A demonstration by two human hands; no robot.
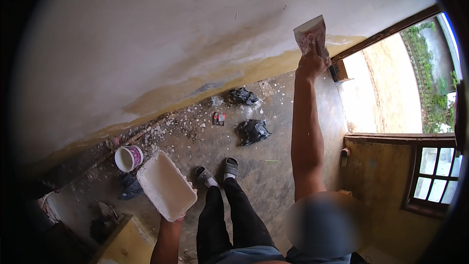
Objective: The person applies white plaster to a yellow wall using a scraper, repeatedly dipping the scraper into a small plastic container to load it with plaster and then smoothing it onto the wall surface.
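My right arm stretches far up to the wall (161,34). In that hand, my right hand (314,60), I grip a broad, flat putty scraper (310,28) smeared with pale filler. Its wide edge points up and appears against or very near the wall; contact cannot be made out. At lower left, my left hand (178,218) supports a white rectangular tray (148,189) from below and along its side. Most of that hand is hidden by the tray. Smooth whitish putty (167,181) coats the tray's inside. Greyish-white coating covers much of the wall, with yellowish patches low down.
Below lie a white and purple bucket (129,158), black plastic bags (253,132), a small red packet (219,119) and scattered debris along the wall's foot. My feet in grey sandals (231,166) stand nearby. An open doorway (383,93) and a barred window (438,175) are at right.
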